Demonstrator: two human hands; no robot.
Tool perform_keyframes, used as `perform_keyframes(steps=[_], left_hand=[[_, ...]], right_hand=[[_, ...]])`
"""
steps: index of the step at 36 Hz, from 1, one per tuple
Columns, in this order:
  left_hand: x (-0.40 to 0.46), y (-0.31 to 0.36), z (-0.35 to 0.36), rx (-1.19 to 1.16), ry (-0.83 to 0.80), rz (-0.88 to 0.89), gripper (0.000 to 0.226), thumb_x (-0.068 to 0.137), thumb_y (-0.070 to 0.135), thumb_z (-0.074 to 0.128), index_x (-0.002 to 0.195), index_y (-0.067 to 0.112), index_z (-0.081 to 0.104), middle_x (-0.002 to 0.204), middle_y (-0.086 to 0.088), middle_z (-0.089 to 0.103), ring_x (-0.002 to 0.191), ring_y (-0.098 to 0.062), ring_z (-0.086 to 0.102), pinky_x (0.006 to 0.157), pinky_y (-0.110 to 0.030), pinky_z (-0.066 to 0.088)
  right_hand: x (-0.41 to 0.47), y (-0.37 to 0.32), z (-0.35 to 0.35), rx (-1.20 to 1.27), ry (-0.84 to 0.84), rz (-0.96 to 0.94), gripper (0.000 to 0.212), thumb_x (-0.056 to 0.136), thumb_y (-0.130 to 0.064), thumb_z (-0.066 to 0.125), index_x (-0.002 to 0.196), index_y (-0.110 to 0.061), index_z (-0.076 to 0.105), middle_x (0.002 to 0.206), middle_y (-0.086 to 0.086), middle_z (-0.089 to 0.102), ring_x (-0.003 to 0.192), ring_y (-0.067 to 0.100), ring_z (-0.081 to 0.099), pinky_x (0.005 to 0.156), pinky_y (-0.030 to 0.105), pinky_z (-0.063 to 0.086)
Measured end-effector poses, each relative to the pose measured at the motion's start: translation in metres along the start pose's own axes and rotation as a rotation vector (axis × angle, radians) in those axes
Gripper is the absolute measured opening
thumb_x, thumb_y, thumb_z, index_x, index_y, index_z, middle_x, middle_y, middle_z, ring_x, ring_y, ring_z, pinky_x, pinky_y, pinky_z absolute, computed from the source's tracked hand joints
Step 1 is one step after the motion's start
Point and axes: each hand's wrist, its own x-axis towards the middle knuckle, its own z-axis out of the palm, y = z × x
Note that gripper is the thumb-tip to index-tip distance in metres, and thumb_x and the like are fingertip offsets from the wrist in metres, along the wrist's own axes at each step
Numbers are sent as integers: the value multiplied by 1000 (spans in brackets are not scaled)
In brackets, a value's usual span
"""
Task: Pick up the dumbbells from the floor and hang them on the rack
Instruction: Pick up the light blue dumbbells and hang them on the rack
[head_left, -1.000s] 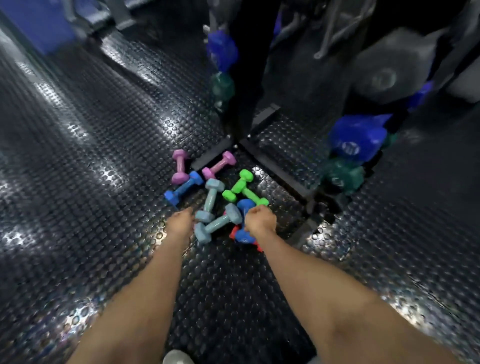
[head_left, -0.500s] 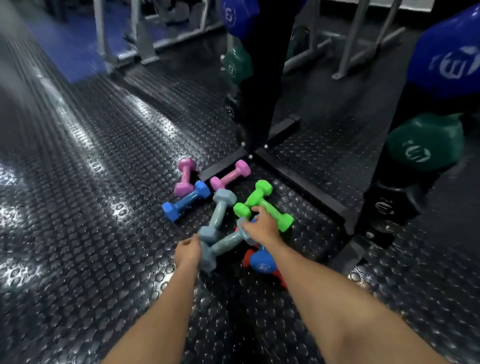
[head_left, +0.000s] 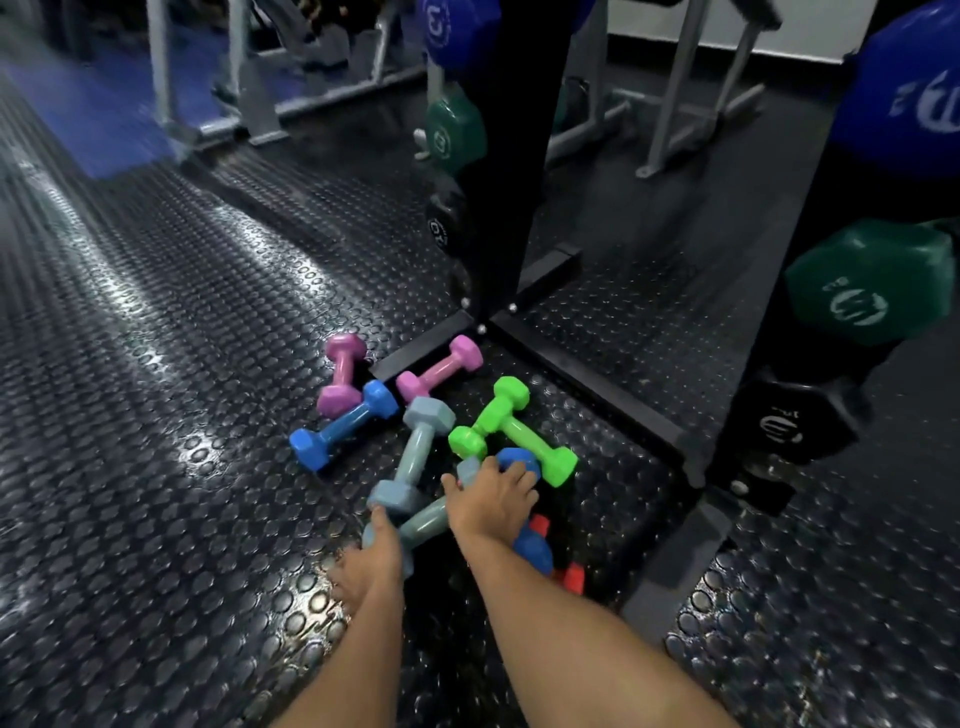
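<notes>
While arms outstretched, both hands (left (head_left: 366, 564), right (head_left: 491, 501)) on grey-blue dumbbell (head_left: 423, 522).

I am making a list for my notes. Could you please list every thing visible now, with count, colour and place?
pink dumbbells: 2, floor, by rack foot
blue dumbbells: 2, one left, one under right hand
grey-blue dumbbells: 2, centre
green dumbbells: 2, crossed, right
red dumbbell: 1 seen, mostly hidden
rack: 1, black, behind pile
hung dumbbells: several, blue, green, black
left hand: on grey-blue dumbbell end
right hand: over pile
</notes>
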Motion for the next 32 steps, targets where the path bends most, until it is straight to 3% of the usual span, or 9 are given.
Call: perform_keyframes(steps=[6, 8, 11, 16, 22, 23, 26, 28, 32], left_hand=[[-8, 4, -6, -48, 3, -43, 82, 93, 66, 37, 130, -5, 57, 147, -24, 44, 139, -41, 36, 114, -47, 31], [-16, 3, -6, -187, -4, -130, 84, 93, 62, 38, 130, -12, 51, 137, -29, 50, 127, -43, 47, 106, -44, 38], [-33, -2, -6, -324, -18, -137, 82, 90, 59, 34, 110, -16, 60, 113, -32, 61, 104, -41, 59, 95, -45, 48], [-57, 20, -14, -505, -33, -61, 57, 88, 48, 42, 92, -3, 66, 103, -26, 68, 96, -37, 66, 90, -47, 55], [-99, 69, -36, -662, -130, 68, 31, 84, 39, 51, 88, 12, 67, 88, -11, 66, 76, -25, 62, 62, -34, 49], [-110, 77, -39, -686, -150, 105, 28, 84, 38, 51, 85, 14, 65, 86, -9, 66, 72, -22, 59, 62, -33, 49], [-141, 105, -53, -682, -152, 149, 30, 83, 44, 49, 80, 18, 63, 89, -7, 67, 79, -24, 61, 81, -40, 54], [-160, 122, -66, -702, -107, 181, 36, 81, 47, 48, 83, 15, 64, 98, -12, 68, 91, -31, 63, 91, -45, 53], [-209, 153, -97, -581, -121, 285, 63, 80, 51, 34, 110, 7, 68, 121, -22, 64, 115, -38, 59, 103, -50, 47]], right_hand=[[2, -4, 2, 84, -64, -24, 49, 90, -53, 59, 120, -14, 56, 129, 12, 56, 122, 31, 46, 103, 41, 35], [-1, 1, -1, 88, -74, -65, 51, 90, -54, 58, 121, -13, 56, 129, 13, 55, 121, 32, 47, 104, 40, 37], [-4, 11, -13, 127, -94, -131, 55, 89, -57, 58, 121, -11, 57, 128, 13, 55, 120, 31, 46, 106, 40, 39], [6, 12, -47, 292, -58, -180, 52, 84, -50, 68, 115, -10, 59, 122, 12, 57, 118, 31, 48, 106, 38, 37], [13, 1, -109, 586, 103, -42, 47, 67, -46, 77, 97, -16, 59, 112, 7, 57, 112, 28, 52, 89, 35, 46], [14, 0, -122, 603, 139, -39, 46, 66, -47, 78, 95, -17, 59, 113, 7, 57, 112, 27, 51, 85, 34, 45], [14, -2, -166, 661, 184, -52, 46, 64, -52, 76, 92, -21, 58, 109, 1, 55, 104, 20, 47, 73, 32, 40], [12, -6, -194, 692, 200, -63, 47, 62, -53, 76, 91, -21, 57, 109, 0, 55, 106, 20, 47, 83, 34, 46], [-4, -8, -263, 769, 201, 9, 42, 64, -47, 76, 90, -19, 60, 106, 0, 55, 110, 22, 47, 96, 33, 43]])
